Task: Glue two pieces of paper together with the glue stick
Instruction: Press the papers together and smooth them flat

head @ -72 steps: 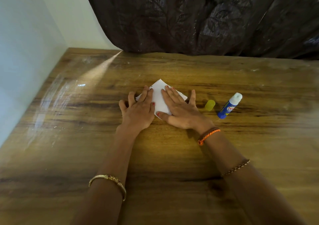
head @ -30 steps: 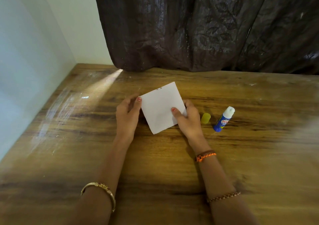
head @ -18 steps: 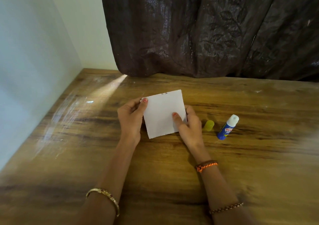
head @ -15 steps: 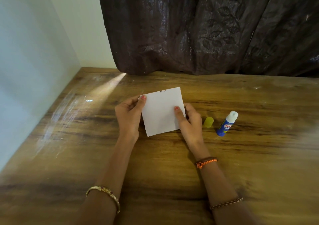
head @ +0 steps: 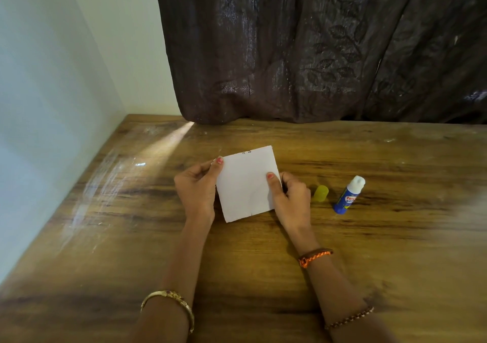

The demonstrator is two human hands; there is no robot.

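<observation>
- Plainly, the left hand (head: 196, 190) has its grip closed on the paper (head: 247, 184), thumb on the front near the top left corner, the other fingers hidden behind the sheet.
- The paper is held up off the worktop (head: 110, 237) between the two hands, face toward the camera; whether it is one sheet or two stuck together I cannot tell.
- It looks light and thin, likely floppy and easy to crease, so the side edges are the sensible places to pinch.
- The right hand (head: 292, 197) pinches the right edge, thumb in front.
- Further right, the yellow cap (head: 320, 193) and the uncapped glue stick (head: 348, 194) lie on the worktop, near each other but apart.
</observation>
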